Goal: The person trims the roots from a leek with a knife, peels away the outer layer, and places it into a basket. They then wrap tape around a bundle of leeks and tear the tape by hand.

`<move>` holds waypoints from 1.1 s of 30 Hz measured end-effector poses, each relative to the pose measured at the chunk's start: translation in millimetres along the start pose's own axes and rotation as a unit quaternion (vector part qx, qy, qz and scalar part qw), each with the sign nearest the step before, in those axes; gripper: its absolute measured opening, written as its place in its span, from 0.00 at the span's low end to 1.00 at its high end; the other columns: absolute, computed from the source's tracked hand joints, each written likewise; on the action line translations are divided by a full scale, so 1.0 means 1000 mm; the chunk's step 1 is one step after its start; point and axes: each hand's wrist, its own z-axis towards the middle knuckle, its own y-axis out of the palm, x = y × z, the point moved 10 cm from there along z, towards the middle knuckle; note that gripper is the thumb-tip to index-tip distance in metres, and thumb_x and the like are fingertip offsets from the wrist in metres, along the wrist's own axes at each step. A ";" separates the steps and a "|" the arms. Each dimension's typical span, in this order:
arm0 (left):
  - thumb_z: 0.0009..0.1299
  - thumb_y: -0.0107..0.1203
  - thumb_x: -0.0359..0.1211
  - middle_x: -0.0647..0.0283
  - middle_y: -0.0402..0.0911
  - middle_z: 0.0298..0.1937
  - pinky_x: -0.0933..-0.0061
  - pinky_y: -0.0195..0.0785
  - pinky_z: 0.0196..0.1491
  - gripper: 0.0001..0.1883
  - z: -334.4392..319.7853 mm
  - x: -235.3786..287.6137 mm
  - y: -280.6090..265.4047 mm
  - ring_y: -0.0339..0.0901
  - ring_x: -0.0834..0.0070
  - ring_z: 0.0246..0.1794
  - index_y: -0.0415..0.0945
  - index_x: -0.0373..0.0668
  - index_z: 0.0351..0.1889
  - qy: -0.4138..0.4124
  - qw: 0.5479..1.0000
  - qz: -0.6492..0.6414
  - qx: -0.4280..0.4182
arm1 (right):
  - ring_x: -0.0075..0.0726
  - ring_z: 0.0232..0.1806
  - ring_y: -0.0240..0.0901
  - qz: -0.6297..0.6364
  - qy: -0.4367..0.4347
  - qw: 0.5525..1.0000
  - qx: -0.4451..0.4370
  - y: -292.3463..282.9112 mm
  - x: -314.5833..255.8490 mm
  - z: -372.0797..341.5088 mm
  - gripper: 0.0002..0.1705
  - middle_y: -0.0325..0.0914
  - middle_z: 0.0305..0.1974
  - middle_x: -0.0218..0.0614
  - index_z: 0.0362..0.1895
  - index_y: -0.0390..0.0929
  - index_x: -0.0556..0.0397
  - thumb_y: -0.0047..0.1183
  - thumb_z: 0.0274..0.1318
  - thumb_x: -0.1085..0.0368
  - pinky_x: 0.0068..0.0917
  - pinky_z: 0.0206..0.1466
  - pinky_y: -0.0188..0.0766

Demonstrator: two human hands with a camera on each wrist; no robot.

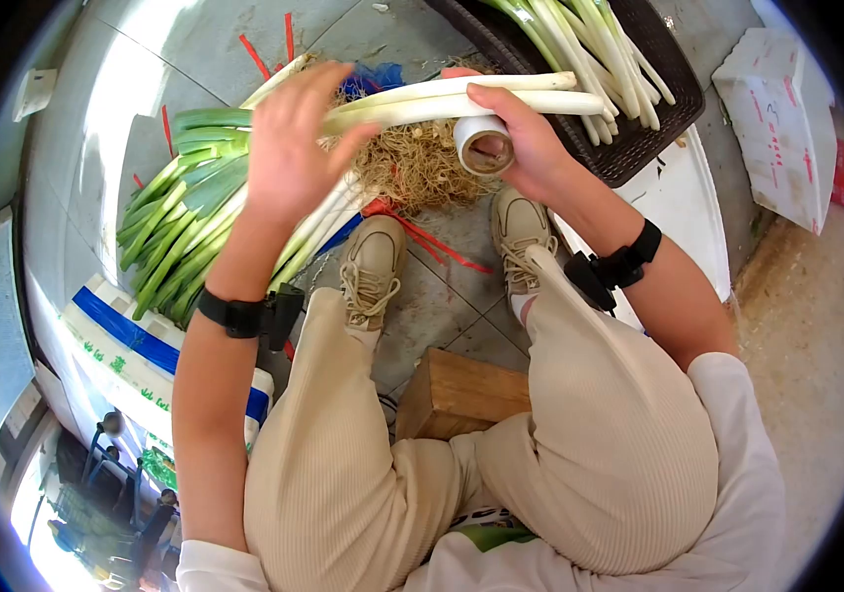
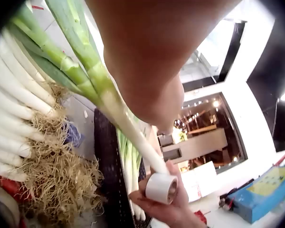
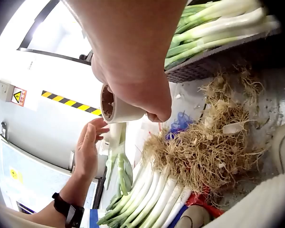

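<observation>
My left hand: fingers extended by the leeks, contact unclear | my right hand: grips their white ends and the tape roll together, probably to keep tape handy | leeks: held above the root tangle

Two white-stemmed, green-topped leeks, held crosswise, white tape roll beside stems.

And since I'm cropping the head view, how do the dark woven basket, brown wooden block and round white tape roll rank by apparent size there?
1. Dark woven basket, though partly cut off
2. Brown wooden block
3. Round white tape roll
</observation>
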 end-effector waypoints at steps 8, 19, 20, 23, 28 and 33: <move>0.63 0.63 0.37 0.63 0.79 0.40 0.65 0.73 0.42 0.33 -0.007 0.007 0.057 0.80 0.64 0.36 0.67 0.53 0.68 0.049 0.986 0.066 -0.146 | 0.17 0.43 0.74 -0.012 -0.004 1.000 -0.001 0.008 -0.002 -0.010 0.23 0.79 0.48 0.28 0.63 0.73 0.47 0.49 0.67 0.56 0.18 0.42 0.73; 0.61 0.55 0.25 0.64 0.78 0.40 0.63 0.74 0.37 0.34 -0.008 0.027 0.020 0.79 0.66 0.33 0.68 0.57 0.68 0.067 0.982 0.166 -0.062 | 0.19 0.45 0.73 -0.016 -0.040 0.999 -0.026 0.011 -0.005 -0.014 0.29 0.76 0.53 0.30 0.70 0.65 0.50 0.45 0.71 0.52 0.21 0.48 0.71; 0.60 0.56 0.25 0.62 0.79 0.42 0.63 0.74 0.39 0.35 -0.014 0.020 0.027 0.80 0.65 0.35 0.68 0.57 0.68 0.048 0.986 0.145 -0.068 | 0.19 0.45 0.73 -0.021 -0.048 0.998 -0.026 0.014 -0.004 -0.014 0.28 0.76 0.53 0.30 0.70 0.65 0.50 0.45 0.71 0.53 0.20 0.48 0.71; 0.59 0.58 0.26 0.59 0.81 0.44 0.60 0.74 0.43 0.35 -0.017 0.004 0.036 0.81 0.61 0.37 0.68 0.57 0.68 -0.038 0.983 0.082 -0.162 | 0.18 0.42 0.72 -0.047 -0.057 0.997 -0.036 0.012 -0.003 -0.013 0.28 0.76 0.51 0.29 0.70 0.66 0.50 0.47 0.69 0.56 0.20 0.46 0.71; 0.60 0.58 0.27 0.52 0.83 0.39 0.52 0.73 0.42 0.29 -0.032 -0.036 0.048 0.80 0.52 0.40 0.71 0.51 0.62 -0.038 0.956 0.054 -0.287 | 0.16 0.40 0.70 -0.082 -0.049 0.995 -0.034 0.004 -0.005 -0.017 0.28 0.77 0.48 0.27 0.69 0.68 0.50 0.48 0.69 0.55 0.19 0.44 0.70; 0.62 0.56 0.27 0.54 0.83 0.39 0.53 0.73 0.41 0.27 -0.044 -0.042 0.052 0.81 0.52 0.35 0.71 0.51 0.62 -0.054 0.945 0.121 -0.300 | 0.16 0.39 0.70 -0.116 -0.070 0.990 -0.033 0.004 -0.009 -0.013 0.27 0.78 0.45 0.27 0.68 0.69 0.50 0.48 0.69 0.54 0.18 0.43 0.69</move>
